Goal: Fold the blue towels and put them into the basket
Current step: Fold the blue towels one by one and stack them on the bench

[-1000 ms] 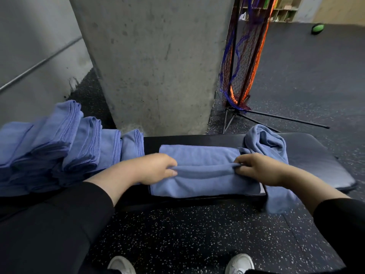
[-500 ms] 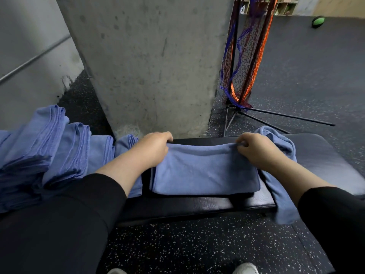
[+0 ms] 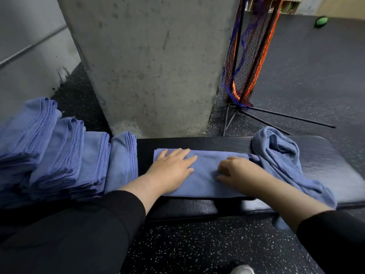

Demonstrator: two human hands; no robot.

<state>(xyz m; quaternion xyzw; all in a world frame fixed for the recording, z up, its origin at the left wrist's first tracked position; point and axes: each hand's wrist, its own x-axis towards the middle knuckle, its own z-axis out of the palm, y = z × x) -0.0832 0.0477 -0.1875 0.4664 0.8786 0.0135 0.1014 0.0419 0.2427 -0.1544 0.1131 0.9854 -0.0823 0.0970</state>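
While the left hand (image 3: 171,171) lies flat with fingers spread to pin the folded towel (image 3: 203,175) mid-frame on the bench (image 3: 325,155), the right hand (image 3: 240,173) curls on its right part, probably smoothing. Folded stack (image 3: 59,153) waits far left; no basket visible.

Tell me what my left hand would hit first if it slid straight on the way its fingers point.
Probably bare black padded bench past the folded blue towel that the left hand presses, then perhaps the crumpled blue towel.
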